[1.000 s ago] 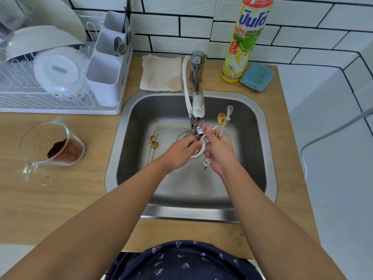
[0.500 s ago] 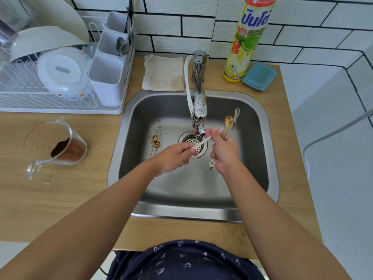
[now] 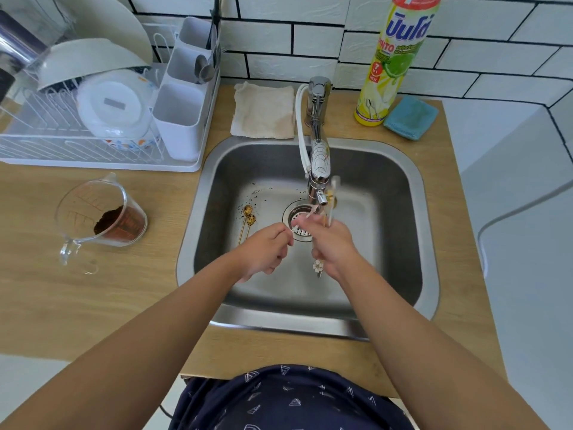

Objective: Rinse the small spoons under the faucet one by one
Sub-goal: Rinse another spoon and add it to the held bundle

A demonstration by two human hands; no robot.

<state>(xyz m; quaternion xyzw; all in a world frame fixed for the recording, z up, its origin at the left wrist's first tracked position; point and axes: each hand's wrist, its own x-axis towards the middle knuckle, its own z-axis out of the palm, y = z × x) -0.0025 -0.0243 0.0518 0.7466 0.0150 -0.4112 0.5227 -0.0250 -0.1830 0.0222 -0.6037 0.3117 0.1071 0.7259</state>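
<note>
Below the faucet [image 3: 317, 169] spout, the left hand [image 3: 263, 249] pinches one small spoon [image 3: 302, 219]; the right hand [image 3: 333, 243] grips several spoons [image 3: 331, 198]. Two gold spoons [image 3: 247, 220] lie left of it in the sink [image 3: 403, 212].

Measuring jug [image 3: 102, 214] on the counter — cloth [image 3: 263, 111], soap bottle [image 3: 393, 62] behind.

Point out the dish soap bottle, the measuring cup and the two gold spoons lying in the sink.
dish soap bottle [image 3: 394, 66], head view, on its yellow label.
measuring cup [image 3: 122, 223], head view, on its clear wall by the brown powder.
two gold spoons [image 3: 250, 218], head view, on one spoon's bowl.
</note>
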